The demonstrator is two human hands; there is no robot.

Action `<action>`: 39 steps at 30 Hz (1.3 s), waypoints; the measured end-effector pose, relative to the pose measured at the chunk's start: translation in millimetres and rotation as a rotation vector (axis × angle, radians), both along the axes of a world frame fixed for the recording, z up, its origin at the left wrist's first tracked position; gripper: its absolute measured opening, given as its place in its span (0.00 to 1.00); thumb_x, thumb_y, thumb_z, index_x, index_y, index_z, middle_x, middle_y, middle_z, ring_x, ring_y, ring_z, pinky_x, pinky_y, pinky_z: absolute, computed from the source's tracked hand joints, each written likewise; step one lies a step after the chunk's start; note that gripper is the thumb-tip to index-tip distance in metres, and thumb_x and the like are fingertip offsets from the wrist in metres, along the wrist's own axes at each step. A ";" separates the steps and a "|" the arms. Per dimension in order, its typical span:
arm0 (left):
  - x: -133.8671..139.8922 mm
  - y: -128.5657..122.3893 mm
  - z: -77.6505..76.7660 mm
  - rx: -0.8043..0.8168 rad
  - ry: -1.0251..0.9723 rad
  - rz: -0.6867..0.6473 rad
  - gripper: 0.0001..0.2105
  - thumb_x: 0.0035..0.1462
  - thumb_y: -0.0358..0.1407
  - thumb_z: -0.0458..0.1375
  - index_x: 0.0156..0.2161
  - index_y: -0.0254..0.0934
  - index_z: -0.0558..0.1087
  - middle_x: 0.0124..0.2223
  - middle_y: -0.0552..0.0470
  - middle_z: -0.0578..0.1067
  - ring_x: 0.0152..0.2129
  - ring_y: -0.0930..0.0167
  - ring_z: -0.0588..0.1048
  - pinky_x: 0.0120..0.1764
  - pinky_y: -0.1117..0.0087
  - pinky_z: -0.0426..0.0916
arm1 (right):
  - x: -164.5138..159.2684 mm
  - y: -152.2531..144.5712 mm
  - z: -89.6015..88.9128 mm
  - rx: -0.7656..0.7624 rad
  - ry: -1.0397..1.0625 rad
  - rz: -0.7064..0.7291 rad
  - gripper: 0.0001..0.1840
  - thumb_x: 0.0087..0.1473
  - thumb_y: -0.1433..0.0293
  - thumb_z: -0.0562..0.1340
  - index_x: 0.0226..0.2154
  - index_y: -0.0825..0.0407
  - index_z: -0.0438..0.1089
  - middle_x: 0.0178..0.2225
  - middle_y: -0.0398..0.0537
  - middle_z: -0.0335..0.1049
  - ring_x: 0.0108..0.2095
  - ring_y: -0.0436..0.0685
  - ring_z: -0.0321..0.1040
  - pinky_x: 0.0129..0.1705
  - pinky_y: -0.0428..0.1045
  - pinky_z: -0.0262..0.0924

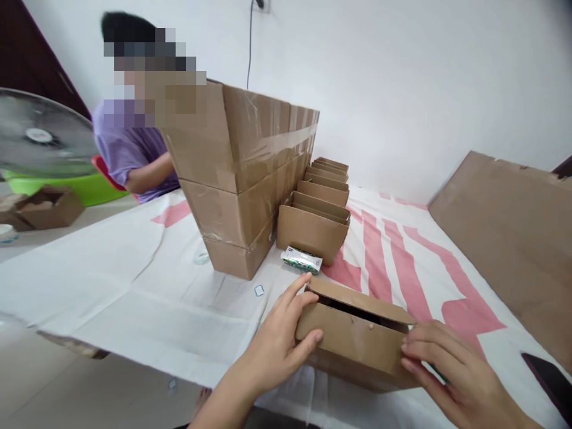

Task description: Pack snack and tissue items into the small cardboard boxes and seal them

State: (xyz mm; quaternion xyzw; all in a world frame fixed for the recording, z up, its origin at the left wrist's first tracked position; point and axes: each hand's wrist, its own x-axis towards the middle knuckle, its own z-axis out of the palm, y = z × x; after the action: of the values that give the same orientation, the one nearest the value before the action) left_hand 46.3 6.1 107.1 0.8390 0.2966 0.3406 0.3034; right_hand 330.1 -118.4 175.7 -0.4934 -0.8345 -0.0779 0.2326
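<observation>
A small brown cardboard box (357,345) stands at the table's near edge, its long top flaps nearly closed with a dark gap between them. My left hand (279,336) grips its left end, thumb on the near face and fingertips over the top edge. At the right end, my right hand (451,363) has its fingers closed on the corner by the flap. Something dark green shows just beneath the right hand; I cannot make out what it is. Beyond the box lies a silver and green printed packet (301,260).
A row of open cardboard boxes (313,229) runs back beside a tall stack of taped cartons (263,173). A person in a purple shirt (129,143) sits behind the stack. A large cardboard sheet (513,238) leans at right, near a dark phone-like object (547,381). A fan (40,134) stands left.
</observation>
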 end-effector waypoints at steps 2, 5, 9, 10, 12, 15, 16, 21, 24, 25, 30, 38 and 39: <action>0.1 0.1 0.2 0.014 0.009 0.004 0.19 0.63 0.39 0.54 0.57 0.43 0.58 0.71 0.38 0.48 0.66 0.55 0.54 0.61 0.49 0.59 | -12.2 8.3 0.5 0.031 -0.022 0.052 0.08 0.59 0.76 0.60 0.41 0.50 0.69 0.38 0.50 0.75 0.41 0.57 0.72 0.41 0.51 0.71; 0.2 -0.1 0.8 0.031 0.014 0.008 0.19 0.64 0.39 0.54 0.57 0.42 0.57 0.70 0.37 0.49 0.66 0.55 0.54 0.61 0.48 0.59 | -28.6 18.4 -1.7 0.086 -0.099 0.128 0.09 0.59 0.75 0.60 0.42 0.51 0.72 0.40 0.51 0.76 0.43 0.58 0.71 0.44 0.53 0.70; 0.5 -0.6 1.6 0.057 0.020 0.003 0.19 0.64 0.38 0.54 0.57 0.42 0.57 0.70 0.38 0.50 0.66 0.56 0.53 0.62 0.49 0.58 | -43.1 27.5 -9.1 0.168 -0.189 0.135 0.12 0.60 0.76 0.58 0.43 0.51 0.74 0.41 0.51 0.77 0.46 0.60 0.70 0.46 0.55 0.67; 0.5 -0.8 1.7 0.063 0.022 0.001 0.19 0.64 0.38 0.54 0.57 0.41 0.56 0.70 0.38 0.50 0.67 0.56 0.53 0.62 0.49 0.58 | -44.9 29.3 -11.2 0.185 -0.194 0.130 0.12 0.60 0.77 0.58 0.43 0.52 0.74 0.42 0.51 0.77 0.46 0.60 0.69 0.47 0.55 0.66; 0.1 -1.0 1.6 0.070 0.028 -0.001 0.19 0.64 0.38 0.54 0.57 0.41 0.56 0.70 0.37 0.51 0.67 0.56 0.52 0.62 0.49 0.58 | -47.0 32.2 -14.6 0.210 -0.193 0.135 0.14 0.60 0.78 0.57 0.44 0.53 0.74 0.42 0.50 0.77 0.47 0.60 0.68 0.49 0.55 0.63; -0.9 -1.1 1.1 0.071 0.042 0.001 0.18 0.63 0.37 0.54 0.56 0.40 0.57 0.70 0.37 0.51 0.67 0.57 0.52 0.62 0.49 0.58 | -49.2 35.8 -16.6 0.216 -0.185 0.154 0.15 0.60 0.79 0.56 0.46 0.55 0.74 0.43 0.51 0.76 0.48 0.61 0.66 0.51 0.56 0.61; -1.2 -1.1 1.0 0.072 0.044 0.002 0.18 0.63 0.37 0.54 0.56 0.40 0.57 0.70 0.37 0.51 0.67 0.57 0.51 0.62 0.49 0.58 | -49.9 36.8 -16.6 0.211 -0.185 0.157 0.16 0.60 0.79 0.56 0.46 0.56 0.74 0.43 0.52 0.75 0.48 0.61 0.66 0.51 0.56 0.60; -1.4 -1.4 2.2 0.078 0.046 0.006 0.18 0.62 0.36 0.56 0.55 0.39 0.58 0.70 0.36 0.51 0.67 0.57 0.51 0.62 0.49 0.59 | -51.8 40.5 -17.0 0.177 -0.197 0.154 0.18 0.60 0.79 0.54 0.49 0.57 0.72 0.44 0.54 0.74 0.49 0.62 0.66 0.52 0.57 0.60; -0.8 -2.0 3.9 0.085 0.045 0.008 0.18 0.61 0.35 0.56 0.54 0.38 0.59 0.69 0.36 0.52 0.67 0.56 0.52 0.61 0.49 0.59 | -50.7 42.5 -19.2 0.166 -0.207 0.162 0.19 0.60 0.80 0.54 0.50 0.58 0.72 0.45 0.55 0.74 0.49 0.63 0.66 0.52 0.57 0.60; -0.5 -2.2 4.4 0.086 0.044 0.007 0.18 0.61 0.34 0.56 0.54 0.38 0.59 0.69 0.35 0.52 0.67 0.56 0.52 0.61 0.49 0.60 | -50.5 43.4 -19.8 0.162 -0.211 0.162 0.19 0.60 0.80 0.54 0.50 0.58 0.71 0.45 0.55 0.74 0.49 0.63 0.66 0.52 0.57 0.61; 0.3 -3.0 5.6 0.091 0.052 0.007 0.17 0.61 0.34 0.55 0.53 0.37 0.59 0.70 0.34 0.51 0.67 0.56 0.52 0.61 0.49 0.60 | -53.2 49.3 -18.1 0.149 -0.200 0.185 0.16 0.60 0.80 0.54 0.47 0.59 0.71 0.42 0.55 0.74 0.45 0.61 0.67 0.49 0.57 0.62; -0.1 -3.8 5.4 0.079 0.069 0.011 0.15 0.60 0.34 0.56 0.51 0.37 0.61 0.70 0.35 0.50 0.67 0.56 0.52 0.61 0.50 0.60 | -64.3 61.8 -17.0 0.108 -0.238 0.161 0.10 0.63 0.76 0.53 0.38 0.56 0.70 0.34 0.51 0.71 0.35 0.58 0.65 0.40 0.55 0.59; -0.2 -3.8 5.3 0.075 0.070 0.008 0.14 0.60 0.34 0.56 0.50 0.37 0.61 0.70 0.35 0.50 0.67 0.56 0.51 0.61 0.50 0.60 | -65.4 63.3 -17.7 0.109 -0.258 0.154 0.11 0.63 0.76 0.52 0.36 0.56 0.70 0.33 0.51 0.71 0.34 0.58 0.64 0.39 0.55 0.58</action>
State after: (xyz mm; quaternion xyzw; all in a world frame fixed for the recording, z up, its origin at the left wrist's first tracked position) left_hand 46.1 2.3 112.4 0.8600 0.2974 0.3233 0.2596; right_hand 264.7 -55.1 157.9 -0.4002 -0.8874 -0.1680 0.1551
